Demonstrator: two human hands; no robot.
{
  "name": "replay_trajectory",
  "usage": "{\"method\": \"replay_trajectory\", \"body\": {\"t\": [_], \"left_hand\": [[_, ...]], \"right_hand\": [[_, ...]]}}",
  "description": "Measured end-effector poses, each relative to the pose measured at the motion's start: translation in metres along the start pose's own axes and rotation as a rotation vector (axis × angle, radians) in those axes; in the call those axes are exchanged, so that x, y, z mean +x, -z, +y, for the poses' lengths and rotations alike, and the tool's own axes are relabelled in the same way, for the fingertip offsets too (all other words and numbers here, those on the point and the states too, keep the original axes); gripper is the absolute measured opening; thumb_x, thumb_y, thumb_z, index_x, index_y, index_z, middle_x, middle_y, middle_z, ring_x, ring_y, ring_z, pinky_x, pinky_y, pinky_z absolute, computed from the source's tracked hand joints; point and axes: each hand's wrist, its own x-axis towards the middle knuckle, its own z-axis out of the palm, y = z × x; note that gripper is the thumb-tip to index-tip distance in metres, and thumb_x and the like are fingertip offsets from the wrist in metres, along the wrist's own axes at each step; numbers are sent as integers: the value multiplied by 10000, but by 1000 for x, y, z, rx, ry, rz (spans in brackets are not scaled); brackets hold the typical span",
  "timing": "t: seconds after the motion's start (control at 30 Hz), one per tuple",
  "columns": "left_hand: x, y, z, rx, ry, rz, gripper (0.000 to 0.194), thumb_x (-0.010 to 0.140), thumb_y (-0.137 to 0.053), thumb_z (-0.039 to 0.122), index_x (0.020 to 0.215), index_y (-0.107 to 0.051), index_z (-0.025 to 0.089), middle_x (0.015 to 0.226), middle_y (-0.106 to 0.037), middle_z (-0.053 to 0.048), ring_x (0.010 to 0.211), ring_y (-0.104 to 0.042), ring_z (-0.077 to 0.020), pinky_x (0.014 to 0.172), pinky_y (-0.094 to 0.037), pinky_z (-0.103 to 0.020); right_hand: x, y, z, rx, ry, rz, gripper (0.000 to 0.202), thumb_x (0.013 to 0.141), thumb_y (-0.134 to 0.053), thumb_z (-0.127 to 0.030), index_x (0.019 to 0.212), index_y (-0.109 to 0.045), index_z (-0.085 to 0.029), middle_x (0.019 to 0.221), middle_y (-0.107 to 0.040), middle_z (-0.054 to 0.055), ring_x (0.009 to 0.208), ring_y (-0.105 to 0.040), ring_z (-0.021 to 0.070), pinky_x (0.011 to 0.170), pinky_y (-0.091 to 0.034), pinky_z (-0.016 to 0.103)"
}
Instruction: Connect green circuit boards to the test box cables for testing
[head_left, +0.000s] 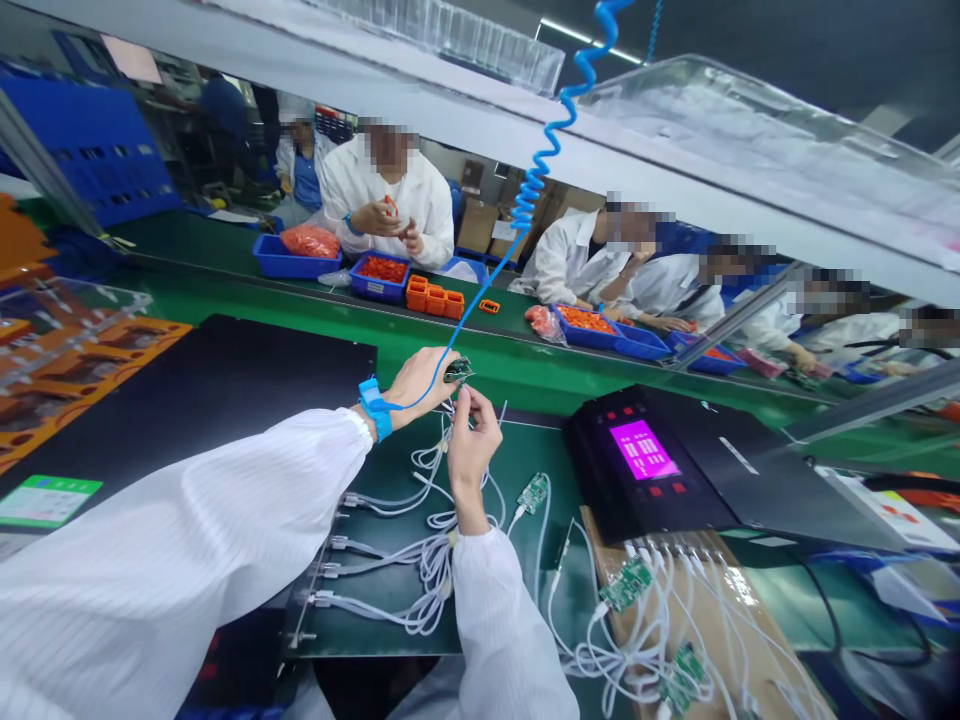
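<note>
My left hand [421, 385], with a blue wrist strap [375, 408] around the wrist, is closed on a small green circuit board [457, 369]. Just below the board, my right hand [474, 440] pinches at its lower edge; what lies between thumb and finger is too small to make out. White cables [431, 560] run in loops beneath both hands. To the right of my right hand, another circuit board [533, 493] lies on the green mat, a white cable plugged into it.
A black tester [645, 455] with a lit pink screen stands at right. More wired boards [626, 583] lie before it. A coiled blue cord [534, 185] hangs down to my wrist strap. Across the bench, people in white coats work beside blue bins [380, 277] of orange parts.
</note>
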Motion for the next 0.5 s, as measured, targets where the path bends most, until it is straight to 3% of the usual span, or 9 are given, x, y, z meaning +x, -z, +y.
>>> {"method": "replay_trajectory", "body": {"t": [0.5], "left_hand": [[-6, -8, 4, 45, 17, 12, 70, 813, -631, 130, 800, -621, 198, 836, -670, -51, 811, -664, -244, 634, -384, -326]], "right_hand": [[1, -6, -13, 84, -86, 10, 370, 944, -626, -499, 954, -719, -141, 723, -682, 13, 622, -595, 135, 644, -501, 271]]}}
